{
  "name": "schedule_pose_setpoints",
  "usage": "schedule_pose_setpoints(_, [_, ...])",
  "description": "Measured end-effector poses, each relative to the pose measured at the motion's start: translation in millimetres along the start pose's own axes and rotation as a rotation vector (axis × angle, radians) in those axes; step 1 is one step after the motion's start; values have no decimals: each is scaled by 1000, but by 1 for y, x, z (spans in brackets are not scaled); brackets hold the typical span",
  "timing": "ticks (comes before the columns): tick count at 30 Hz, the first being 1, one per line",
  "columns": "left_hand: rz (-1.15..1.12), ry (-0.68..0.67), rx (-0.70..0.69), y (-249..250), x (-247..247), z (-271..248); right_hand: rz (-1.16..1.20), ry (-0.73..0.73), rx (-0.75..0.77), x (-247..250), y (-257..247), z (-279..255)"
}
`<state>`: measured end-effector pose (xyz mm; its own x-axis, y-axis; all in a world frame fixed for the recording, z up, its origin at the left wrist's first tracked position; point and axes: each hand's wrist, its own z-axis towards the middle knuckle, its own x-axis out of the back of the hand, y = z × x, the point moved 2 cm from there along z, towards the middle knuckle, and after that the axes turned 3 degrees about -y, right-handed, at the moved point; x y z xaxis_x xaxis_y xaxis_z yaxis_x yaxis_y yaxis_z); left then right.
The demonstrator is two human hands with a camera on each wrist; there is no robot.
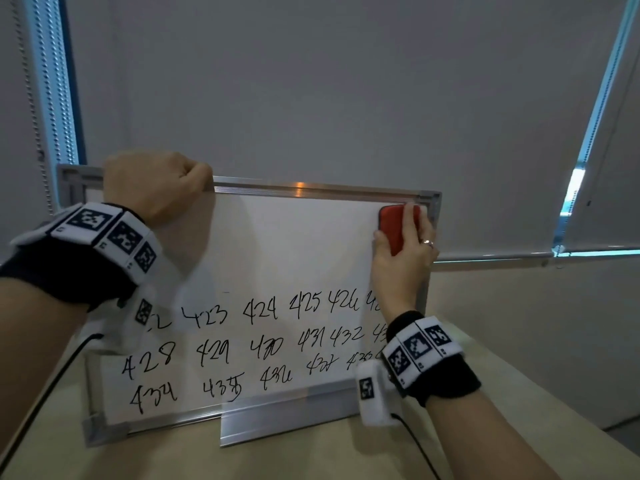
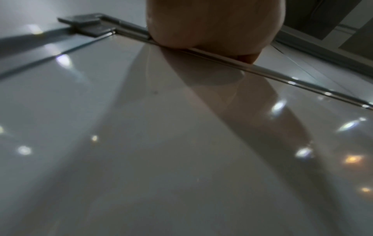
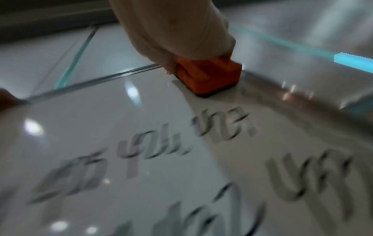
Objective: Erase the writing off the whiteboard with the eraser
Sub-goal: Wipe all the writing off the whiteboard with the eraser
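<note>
A whiteboard [image 1: 294, 244] with an aluminium frame leans upright on a table. Its upper half is wiped white. Black handwritten numbers [image 1: 242, 348] fill the lower half in three rows. My left hand [image 1: 156, 185] curls over the top frame edge near the left corner and holds the board [image 2: 141, 143]. My right hand [image 1: 403, 247] grips a red eraser [image 1: 393, 226] and presses it flat against the board's top right corner. In the right wrist view the eraser [image 3: 210, 76] sits by the frame, with blurred numbers [image 3: 181, 143] below it.
The board's metal pen tray [image 1: 287, 414] juts out along the bottom edge onto the beige table [image 1: 311, 459]. A grey roller blind [image 1: 311, 81] hangs behind the board. Cables run from both wristbands down over the table.
</note>
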<state>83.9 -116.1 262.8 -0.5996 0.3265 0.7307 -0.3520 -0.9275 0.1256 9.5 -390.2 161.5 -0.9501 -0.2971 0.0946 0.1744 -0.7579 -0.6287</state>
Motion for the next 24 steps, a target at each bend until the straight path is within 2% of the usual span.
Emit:
schedule_pose_setpoints(4, [-19, -12, -4, -2, -3, 3, -49, -174, 231, -20, -27, -35])
schedule_pose_setpoints(6, [-18, 1, -18, -3, -4, 4, -164, -169, 267, -9, -15, -27])
schedule_pose_setpoints(8, [-15, 1, -20, -3, -4, 5, -216, -131, 114, 9, 13, -13])
schedule_pose_setpoints(10, [-28, -5, -19, -4, -4, 5, -144, -81, -86, 24, 34, -7])
schedule_pose_setpoints(13, [-49, -7, -12, -4, -5, 6, -96, -78, -158, 21, 31, -21])
schedule_pose_setpoints(15, [-43, -8, -15, -3, -6, 7, -93, -168, -72, 7, 15, -44])
schedule_pose_setpoints(18, [-48, -25, -27, -6, -7, 9, -118, -433, 121, -5, 0, -80])
schedule_pose_setpoints(20, [-50, -37, -33, -8, -7, 9, -92, -537, 116, 4, 5, -74])
schedule_pose_setpoints(21, [-47, -40, -37, -9, -7, 8, -86, -516, 99, 11, 13, -67])
schedule_pose_setpoints(24, [-46, -43, -29, -9, -6, 7, -70, -296, -62, 26, 39, -43])
